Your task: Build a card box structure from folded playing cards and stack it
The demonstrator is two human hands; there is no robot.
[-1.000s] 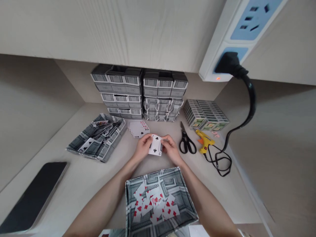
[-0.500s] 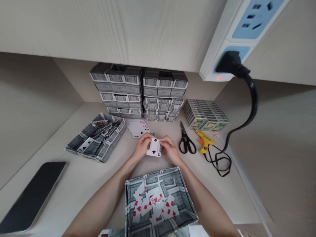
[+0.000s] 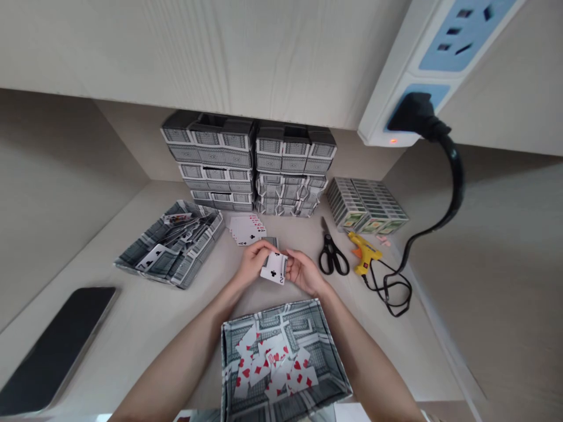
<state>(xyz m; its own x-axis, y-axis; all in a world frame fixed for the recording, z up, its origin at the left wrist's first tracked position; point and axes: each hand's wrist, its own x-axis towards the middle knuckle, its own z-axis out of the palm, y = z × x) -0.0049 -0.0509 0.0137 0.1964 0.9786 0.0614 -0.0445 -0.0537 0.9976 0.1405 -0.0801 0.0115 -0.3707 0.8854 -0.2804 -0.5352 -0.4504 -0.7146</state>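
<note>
A two of clubs playing card (image 3: 272, 274) is tilted between my hands, a grey patterned strip showing along its edge. My left hand (image 3: 254, 261) pinches its upper left side. At its right edge, my right hand (image 3: 305, 273) has curled fingers against the card; their exact contact is partly hidden. Just behind my left fingers, a grey card back (image 3: 270, 241) lies on the desk. A fan of face-up cards (image 3: 247, 229) is spread beyond it. Between my forearms, a box made of cards (image 3: 303, 322) contains several loose red-suit pieces (image 3: 259, 370).
Left stands a card-made tray (image 3: 193, 271) of cards, with a black phone-like slab (image 3: 57, 351) nearer. Stacked card-made boxes (image 3: 215, 155) line the back. Right are scissors (image 3: 333, 255), a yellow glue gun (image 3: 366, 252), card packs (image 3: 367, 202) and a power strip (image 3: 422, 82) with a hanging cable.
The two of clubs has tilted and dropped slightly toward me. My right hand has shifted from pinching its upper corner to curled fingers lower at its right edge.
</note>
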